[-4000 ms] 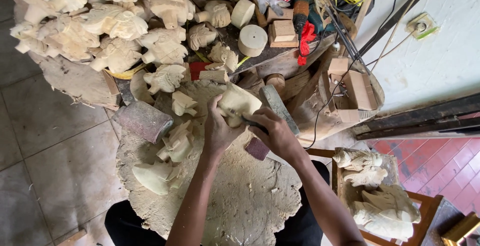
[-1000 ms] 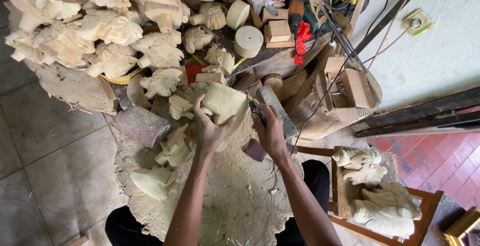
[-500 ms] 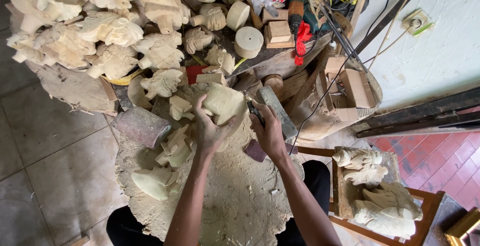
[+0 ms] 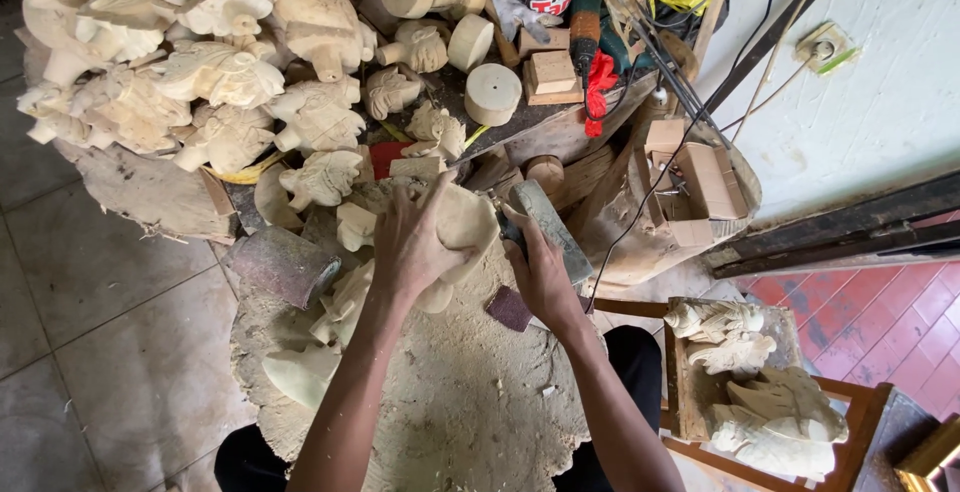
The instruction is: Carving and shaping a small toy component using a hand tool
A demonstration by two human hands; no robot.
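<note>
Left hand (image 4: 405, 242) gripping pale wood carving (image 4: 468, 224), right hand (image 4: 540, 272) closed around tool, tip toward carving

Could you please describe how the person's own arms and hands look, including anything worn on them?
Both forearms are bare, with no sleeves, gloves, watch or rings visible. The left hand and right hand are bare too, and pale wood dust flecks both forearms.
</note>
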